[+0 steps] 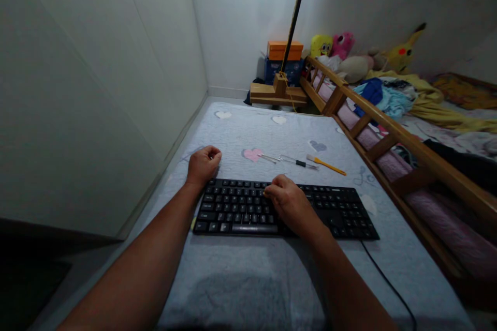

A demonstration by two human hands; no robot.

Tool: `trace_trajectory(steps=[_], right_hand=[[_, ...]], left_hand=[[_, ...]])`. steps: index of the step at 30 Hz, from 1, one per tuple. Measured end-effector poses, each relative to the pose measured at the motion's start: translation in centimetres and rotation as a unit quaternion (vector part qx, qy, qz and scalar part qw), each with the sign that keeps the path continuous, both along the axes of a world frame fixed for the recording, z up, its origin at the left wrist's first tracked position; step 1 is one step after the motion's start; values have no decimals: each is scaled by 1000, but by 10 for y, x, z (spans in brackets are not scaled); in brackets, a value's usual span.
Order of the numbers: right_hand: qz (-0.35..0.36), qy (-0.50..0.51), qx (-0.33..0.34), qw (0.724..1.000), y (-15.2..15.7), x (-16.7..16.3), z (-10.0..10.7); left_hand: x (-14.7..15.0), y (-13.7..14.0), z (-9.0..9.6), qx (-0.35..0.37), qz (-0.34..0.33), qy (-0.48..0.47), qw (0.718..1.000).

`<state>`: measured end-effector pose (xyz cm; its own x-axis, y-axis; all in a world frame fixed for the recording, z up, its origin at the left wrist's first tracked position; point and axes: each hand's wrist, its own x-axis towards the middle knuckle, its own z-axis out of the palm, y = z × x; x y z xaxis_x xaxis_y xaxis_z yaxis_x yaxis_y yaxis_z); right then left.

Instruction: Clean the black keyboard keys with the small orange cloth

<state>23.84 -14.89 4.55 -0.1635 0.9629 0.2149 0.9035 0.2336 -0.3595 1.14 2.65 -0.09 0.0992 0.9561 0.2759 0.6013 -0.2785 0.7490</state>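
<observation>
A black keyboard (240,212) lies flat on the cloth-covered surface in front of me. My right hand (287,199) is over its middle, fingertips pinched down at the keys. A tiny yellowish bit shows at those fingertips; its kind is too small to tell. My left hand (204,165) rests at the keyboard's upper left corner, fingers curled in, and whatever they may hold is hidden. Beyond the keyboard lie thin cotton swabs (267,158), a wire tool with a black grip (300,163) and a brush with a yellow handle (328,165).
The keyboard's cable (388,282) runs off toward the lower right. A wooden bed rail (373,114) borders the right side, with clothes and plush toys behind it. White cabinet doors (97,88) stand on the left. A wooden stand (277,93) holds a dark pole at the back.
</observation>
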Motion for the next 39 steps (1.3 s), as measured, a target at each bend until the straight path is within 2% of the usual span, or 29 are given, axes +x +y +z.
trace_trajectory(steps=[9, 15, 21, 33, 39], right_hand=[[-18, 22, 9, 1000, -8, 21, -1], [-15, 59, 19, 998, -3, 10, -3], [0, 37, 12, 999, 0, -1, -2], [21, 82, -15, 996, -10, 19, -1], [20, 106, 12, 994, -8, 23, -4]], left_hand=[[1, -1, 3, 0, 3, 5, 1000], [1, -2, 4, 4, 1, 5, 1000], [1, -3, 4, 4, 3, 8, 1000], [1, -2, 4, 0, 3, 9, 1000], [1, -2, 3, 0, 4, 8, 1000]])
